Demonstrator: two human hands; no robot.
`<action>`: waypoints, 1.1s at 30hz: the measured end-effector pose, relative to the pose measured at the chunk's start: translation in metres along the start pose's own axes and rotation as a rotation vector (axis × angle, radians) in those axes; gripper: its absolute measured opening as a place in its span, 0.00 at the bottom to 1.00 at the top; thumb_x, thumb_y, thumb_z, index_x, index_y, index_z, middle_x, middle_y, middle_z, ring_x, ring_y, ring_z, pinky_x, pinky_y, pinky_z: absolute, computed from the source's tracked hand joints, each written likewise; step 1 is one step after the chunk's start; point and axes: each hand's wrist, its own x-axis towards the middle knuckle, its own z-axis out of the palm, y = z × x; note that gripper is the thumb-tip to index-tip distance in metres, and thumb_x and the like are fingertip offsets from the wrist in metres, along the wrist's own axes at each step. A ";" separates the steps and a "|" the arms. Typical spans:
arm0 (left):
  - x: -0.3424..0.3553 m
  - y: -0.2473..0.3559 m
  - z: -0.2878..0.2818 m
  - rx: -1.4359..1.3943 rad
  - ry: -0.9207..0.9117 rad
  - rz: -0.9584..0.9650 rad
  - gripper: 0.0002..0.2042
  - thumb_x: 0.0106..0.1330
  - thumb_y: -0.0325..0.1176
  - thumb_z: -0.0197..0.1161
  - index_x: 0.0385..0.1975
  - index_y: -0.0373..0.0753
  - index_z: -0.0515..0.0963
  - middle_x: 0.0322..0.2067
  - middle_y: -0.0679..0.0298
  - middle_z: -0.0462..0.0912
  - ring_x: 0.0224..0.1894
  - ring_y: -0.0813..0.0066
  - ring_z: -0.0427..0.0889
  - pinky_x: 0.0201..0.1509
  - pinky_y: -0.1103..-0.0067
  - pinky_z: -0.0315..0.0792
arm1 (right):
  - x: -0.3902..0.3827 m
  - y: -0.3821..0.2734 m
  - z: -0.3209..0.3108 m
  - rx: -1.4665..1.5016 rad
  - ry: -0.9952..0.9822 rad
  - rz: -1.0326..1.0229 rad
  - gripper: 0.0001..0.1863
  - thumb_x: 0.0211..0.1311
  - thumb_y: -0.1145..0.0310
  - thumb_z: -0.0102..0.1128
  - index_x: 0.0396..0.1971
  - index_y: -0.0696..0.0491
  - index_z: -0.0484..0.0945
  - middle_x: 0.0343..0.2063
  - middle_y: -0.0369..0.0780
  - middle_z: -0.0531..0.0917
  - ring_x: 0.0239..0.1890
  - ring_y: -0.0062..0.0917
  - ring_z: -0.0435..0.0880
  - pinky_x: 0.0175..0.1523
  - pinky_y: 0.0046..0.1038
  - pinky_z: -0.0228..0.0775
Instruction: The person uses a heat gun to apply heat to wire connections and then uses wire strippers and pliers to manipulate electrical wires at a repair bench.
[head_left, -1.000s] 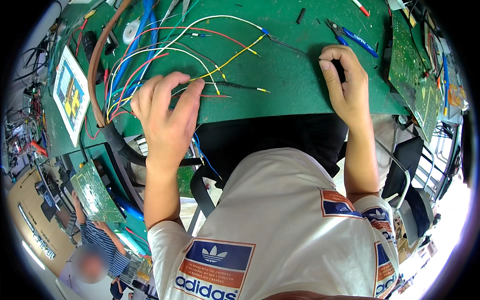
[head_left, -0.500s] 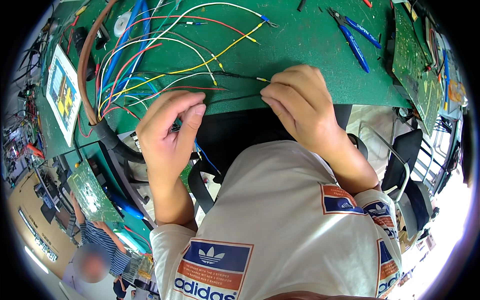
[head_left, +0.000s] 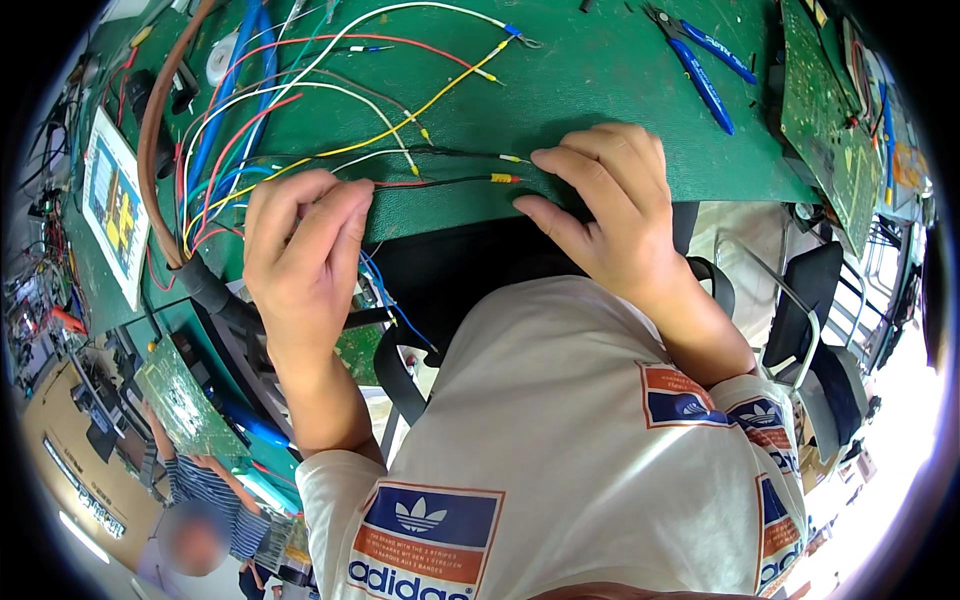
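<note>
Between the thumb and fingers of my left hand (head_left: 305,250) is a thin black wire (head_left: 440,182), which runs right along the mat to a yellow-and-red end (head_left: 505,178). My right hand (head_left: 615,205) hovers just right of that end, thumb and fingers apart, holding nothing. Just beyond it lies another black wire (head_left: 465,152) with a pale-and-yellow tip near my right fingertips. Loose red, white, yellow and blue wires (head_left: 430,45) fan out from a thick cable with a black sleeve (head_left: 205,285) at the left. Several end in crimped tips.
Blue-handled cutters (head_left: 705,75) lie on the green mat (head_left: 590,75) at the far right. A green circuit board (head_left: 825,140) stands at the right edge. At the left are a printed colour sheet or screen (head_left: 115,210) and a brown cable (head_left: 155,120). Another person sits lower left.
My right fingers have parted from the black wire, whose yellow-and-red end now shows. My left hand has shifted left with the wire. The view has moved slightly.
</note>
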 end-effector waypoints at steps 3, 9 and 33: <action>-0.005 -0.001 0.008 -0.037 0.036 -0.069 0.11 0.52 0.21 0.76 0.35 0.38 0.86 0.34 0.64 0.80 0.32 0.69 0.73 0.33 0.76 0.67 | 0.001 0.002 -0.004 0.023 0.007 0.021 0.24 0.35 0.70 0.80 0.38 0.53 0.84 0.37 0.38 0.82 0.41 0.36 0.80 0.47 0.37 0.68; -0.007 -0.005 0.015 -0.011 0.017 -0.028 0.11 0.52 0.21 0.76 0.36 0.38 0.87 0.34 0.65 0.79 0.34 0.69 0.73 0.33 0.76 0.66 | 0.002 0.003 -0.001 0.042 -0.001 0.065 0.18 0.38 0.72 0.79 0.34 0.52 0.85 0.34 0.36 0.82 0.40 0.33 0.80 0.48 0.36 0.67; -0.001 -0.007 0.018 0.002 0.000 -0.020 0.14 0.48 0.19 0.76 0.35 0.41 0.87 0.34 0.68 0.78 0.32 0.70 0.73 0.33 0.75 0.67 | 0.008 -0.001 -0.002 -0.020 -0.117 0.079 0.11 0.47 0.73 0.74 0.32 0.50 0.83 0.34 0.35 0.80 0.41 0.34 0.78 0.50 0.36 0.64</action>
